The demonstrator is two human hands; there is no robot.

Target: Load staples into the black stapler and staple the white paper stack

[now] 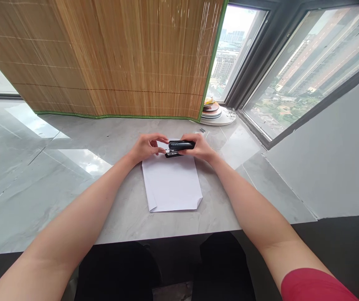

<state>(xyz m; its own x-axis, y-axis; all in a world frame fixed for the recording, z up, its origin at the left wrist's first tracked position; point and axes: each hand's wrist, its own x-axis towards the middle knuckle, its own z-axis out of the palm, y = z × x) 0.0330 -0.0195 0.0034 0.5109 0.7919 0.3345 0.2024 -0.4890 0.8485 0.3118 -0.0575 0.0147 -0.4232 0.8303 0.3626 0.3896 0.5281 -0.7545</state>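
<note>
A black stapler (182, 145) lies sideways over the far end of a small stack of white paper (173, 184). My right hand (199, 146) is closed round its right end, thumb on the near side and fingers over the top. At the stapler's left end, the upper arm and the base stand a little apart, with shiny metal between them. My left hand (146, 147) has its fingers curled there, the fingertips at that metal; whatever sits between them is too small to make out. Two near corners of the paper are folded or curled.
Small grey strips (202, 130), perhaps staples, lie beyond my right hand on the grey marble-look surface (119, 221). Stacked plates (218, 117) stand in the far right corner by the windows. A bamboo blind (119, 58) hangs down behind my hands.
</note>
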